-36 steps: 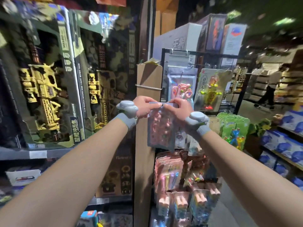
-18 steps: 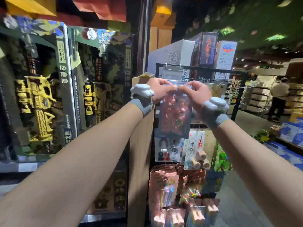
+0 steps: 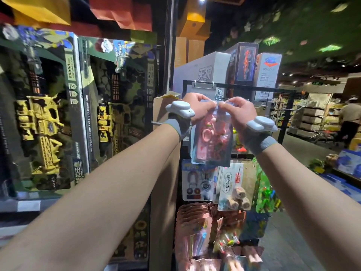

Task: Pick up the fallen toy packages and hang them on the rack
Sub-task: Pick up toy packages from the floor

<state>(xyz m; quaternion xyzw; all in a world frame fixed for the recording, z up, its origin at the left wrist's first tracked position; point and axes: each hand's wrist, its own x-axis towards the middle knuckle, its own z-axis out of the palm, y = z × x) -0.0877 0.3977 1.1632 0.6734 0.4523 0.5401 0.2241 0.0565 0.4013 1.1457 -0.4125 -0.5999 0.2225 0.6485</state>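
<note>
Two big boxed toy guns point(image 3: 45, 122) fill the shelf on the left, their camouflage cartons standing upright side by side, the yellow plastic guns showing through the windows. Right of them a tall brown cardboard panel point(image 3: 164, 173) runs down the middle of the view, and just beside that stands the black wire rack point(image 3: 289, 118), its top bar level with the hands. White and dark boxes point(image 3: 207, 73) sit stacked behind the rack's top edge. Lower on the rack hang a carded magnet set point(image 3: 197, 182), a card with wooden dice point(image 3: 234, 188) and, below those, rows of pink packets point(image 3: 191, 227) (their contents too blurred to name). Far off on the right a person point(image 3: 349, 122) stands in the aisle.

Both bare forearms reach up from the bottom corners, each wrist wearing a grey band with a pale tracker on it. The left hand point(image 3: 197, 108) and the right hand point(image 3: 238, 112) meet at the top edge of the toy package point(image 3: 213, 137), a clear bag of pink pieces. Each hand pinches that top strip between thumb and fingertips, knuckles almost touching. The bag hangs straight down from the pinch, in front of the rack's upper section, its lower edge overlapping the magnet set. Whether its hole is on a hook cannot be told.
</note>
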